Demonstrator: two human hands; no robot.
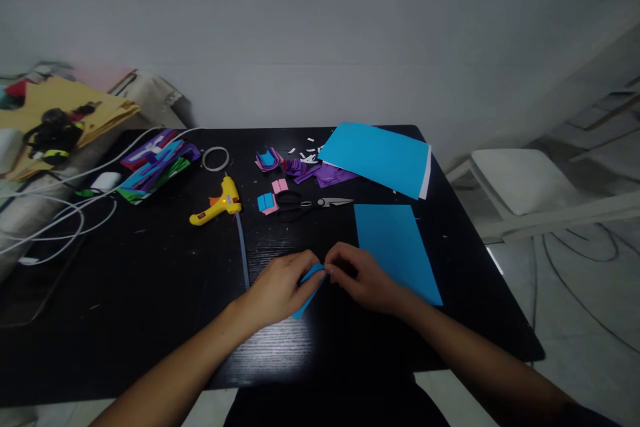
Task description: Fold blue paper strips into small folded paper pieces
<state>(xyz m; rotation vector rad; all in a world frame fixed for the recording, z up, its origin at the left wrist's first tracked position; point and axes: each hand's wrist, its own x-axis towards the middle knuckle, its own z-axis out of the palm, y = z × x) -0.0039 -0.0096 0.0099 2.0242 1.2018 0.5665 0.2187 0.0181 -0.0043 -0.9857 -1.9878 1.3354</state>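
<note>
Pinching a small piece of blue paper (314, 271), the left hand (286, 285) and right hand (364, 275) nearly meet just nearer the viewer than the black-handled scissors (321, 203). Left thumb and fingers are closed on the paper and cover much of it; right fingertips are gathered at its upper end, hiding that tip, so any crease there cannot be made out. Both forearms (197, 348) are cut off by the frame, and the scissors' dark handles nearly melt into the black table (150, 300). Right of the scissors, past a flat blue sheet (395, 247) near the blade tips, runs the table's slanting right edge; to their left, beyond a yellow glue gun (223, 203), stretches a broad span of dark surface. The held paper looks narrow and bright blue, slanting from upper right to lower left, its lower end showing below the left thumb.
</note>
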